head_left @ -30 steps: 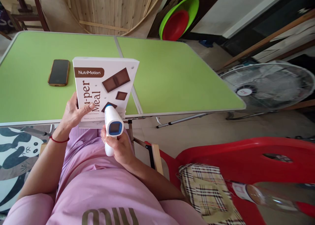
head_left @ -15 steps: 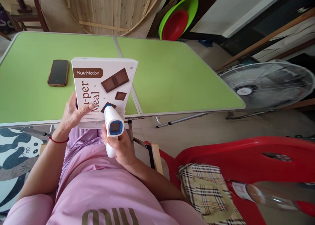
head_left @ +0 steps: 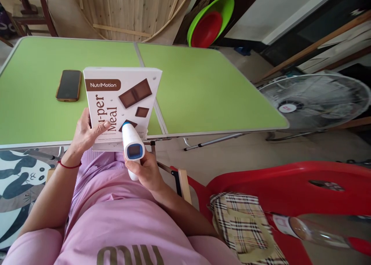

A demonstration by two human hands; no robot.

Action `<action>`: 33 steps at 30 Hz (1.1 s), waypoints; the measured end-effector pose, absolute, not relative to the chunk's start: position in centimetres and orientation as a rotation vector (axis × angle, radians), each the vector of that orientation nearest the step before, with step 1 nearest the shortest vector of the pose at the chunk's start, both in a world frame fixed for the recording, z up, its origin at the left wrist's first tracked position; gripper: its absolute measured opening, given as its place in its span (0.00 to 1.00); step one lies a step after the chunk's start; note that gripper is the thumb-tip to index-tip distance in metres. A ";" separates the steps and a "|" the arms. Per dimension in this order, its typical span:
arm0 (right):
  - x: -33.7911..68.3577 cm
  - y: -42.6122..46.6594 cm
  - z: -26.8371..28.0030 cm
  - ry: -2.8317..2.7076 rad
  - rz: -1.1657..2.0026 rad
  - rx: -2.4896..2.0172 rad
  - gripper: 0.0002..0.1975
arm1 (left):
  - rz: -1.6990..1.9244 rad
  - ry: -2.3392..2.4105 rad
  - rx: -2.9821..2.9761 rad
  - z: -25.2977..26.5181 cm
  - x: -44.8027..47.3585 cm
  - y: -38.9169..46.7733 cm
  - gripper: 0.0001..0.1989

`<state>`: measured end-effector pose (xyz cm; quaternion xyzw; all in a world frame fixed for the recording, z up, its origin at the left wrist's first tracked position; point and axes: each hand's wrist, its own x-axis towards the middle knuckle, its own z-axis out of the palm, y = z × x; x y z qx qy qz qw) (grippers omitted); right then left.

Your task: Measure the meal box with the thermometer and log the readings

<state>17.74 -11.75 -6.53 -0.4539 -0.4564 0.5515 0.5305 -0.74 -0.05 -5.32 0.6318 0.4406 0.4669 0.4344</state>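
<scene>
Left hand (head_left: 85, 133): I am holding it raised in front of my chest, fingers curled behind a flat object and thumb pressing across its face, forearm sloping up from the lower left. Right hand (head_left: 145, 170): I am keeping it fisted around a handle just beside the left, wrist bent, forearm running in from the lower right.

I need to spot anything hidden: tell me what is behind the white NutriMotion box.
Behind the white cardboard NutriMotion box lies the green folding table and its centre seam. The black phone lies beside it, uncovered. The tabletop directly behind is hidden.
</scene>
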 end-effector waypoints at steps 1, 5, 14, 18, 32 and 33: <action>17.8 -11.7 -6.4 -1.101 1.315 -1.080 0.09 | 1.163 1.094 1.578 -5.3 -0.7 -0.1 0.35; 17.3 -11.6 -6.7 -1.068 1.327 -1.061 0.10 | 1.166 1.083 1.577 -5.0 -0.5 -0.2 0.36; 17.6 -11.7 -7.0 -1.047 1.379 -1.007 0.15 | 1.165 1.101 1.576 -4.8 -0.4 -0.4 0.36; 17.4 -11.7 -7.2 -1.041 1.386 -1.000 0.14 | 1.175 1.106 1.584 -4.8 -0.4 -0.3 0.36; 17.2 -11.8 -6.8 -0.988 1.431 -1.052 0.13 | 1.176 1.111 1.595 -4.7 -0.5 -0.4 0.36; 17.2 -11.8 -6.9 -0.977 1.433 -1.046 0.13 | 1.178 1.101 1.598 -4.7 -0.5 -0.4 0.36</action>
